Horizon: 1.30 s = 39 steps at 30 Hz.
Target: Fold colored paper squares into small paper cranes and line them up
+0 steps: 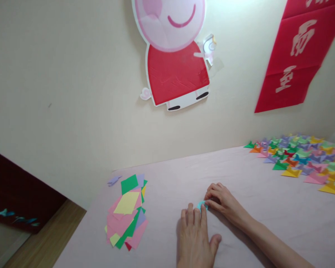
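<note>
A small piece of light-blue paper (200, 204) lies on the pink cloth, mostly covered by fingers, so its folded shape is hard to make out. My left hand (195, 233) rests flat with its fingers stretched out and the thumb apart, the index fingertip pressing on the paper. From the right, my right hand (222, 201) reaches in with curled fingers, thumb and forefinger pinched at the paper's right edge. Left of my hands is a loose pile of coloured paper sheets (127, 204) in yellow, pink, green and purple.
Rows of folded paper pieces (304, 158) in many colours stand at the back right of the pink cloth surface (167, 178). Behind rises a wall with a cartoon pig cutout (178, 72) and a red banner (293, 63). Wooden floor (48, 238) shows beyond the left edge.
</note>
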Each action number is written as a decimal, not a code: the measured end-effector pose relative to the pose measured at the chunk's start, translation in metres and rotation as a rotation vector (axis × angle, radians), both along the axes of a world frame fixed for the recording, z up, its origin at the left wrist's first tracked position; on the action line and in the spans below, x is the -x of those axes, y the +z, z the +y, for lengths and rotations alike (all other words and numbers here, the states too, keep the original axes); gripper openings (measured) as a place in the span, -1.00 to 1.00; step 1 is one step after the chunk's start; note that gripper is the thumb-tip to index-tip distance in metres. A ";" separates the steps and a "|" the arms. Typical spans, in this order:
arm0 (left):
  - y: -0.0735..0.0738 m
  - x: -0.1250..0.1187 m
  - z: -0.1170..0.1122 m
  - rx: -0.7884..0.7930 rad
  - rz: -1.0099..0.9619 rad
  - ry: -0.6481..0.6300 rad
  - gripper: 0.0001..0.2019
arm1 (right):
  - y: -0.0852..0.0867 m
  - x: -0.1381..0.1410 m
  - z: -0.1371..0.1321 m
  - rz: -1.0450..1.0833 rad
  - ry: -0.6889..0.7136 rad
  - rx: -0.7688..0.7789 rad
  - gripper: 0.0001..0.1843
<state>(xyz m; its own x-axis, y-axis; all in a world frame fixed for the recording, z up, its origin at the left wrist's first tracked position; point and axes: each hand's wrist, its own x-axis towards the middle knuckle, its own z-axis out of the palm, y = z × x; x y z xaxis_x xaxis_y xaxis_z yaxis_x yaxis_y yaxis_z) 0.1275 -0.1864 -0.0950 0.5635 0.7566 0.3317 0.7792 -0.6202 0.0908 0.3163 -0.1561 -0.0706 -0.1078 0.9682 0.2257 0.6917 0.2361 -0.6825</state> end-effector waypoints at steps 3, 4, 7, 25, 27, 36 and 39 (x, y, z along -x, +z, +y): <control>0.005 0.001 0.000 0.015 0.009 -0.001 -0.28 | 0.001 0.001 0.001 0.017 -0.011 0.020 -0.86; 0.005 0.001 0.000 0.019 0.011 0.002 -0.28 | 0.001 0.001 0.001 0.023 -0.017 0.028 -0.85; 0.003 0.002 0.000 0.025 0.021 -0.005 -0.28 | 0.001 0.002 0.002 0.026 -0.028 0.043 -0.83; 0.011 -0.002 0.006 0.162 0.052 -0.059 -0.24 | 0.001 -0.008 0.003 -0.031 0.007 0.032 -0.75; 0.012 -0.002 0.005 0.165 0.056 -0.061 -0.25 | 0.001 -0.008 0.004 -0.037 -0.001 0.031 -0.70; 0.009 -0.001 0.003 0.112 0.069 -0.063 -0.28 | 0.001 -0.007 0.004 -0.037 -0.026 0.031 -0.66; 0.008 -0.001 0.003 0.095 0.088 -0.065 -0.29 | 0.002 -0.006 0.004 -0.043 -0.025 0.038 -0.62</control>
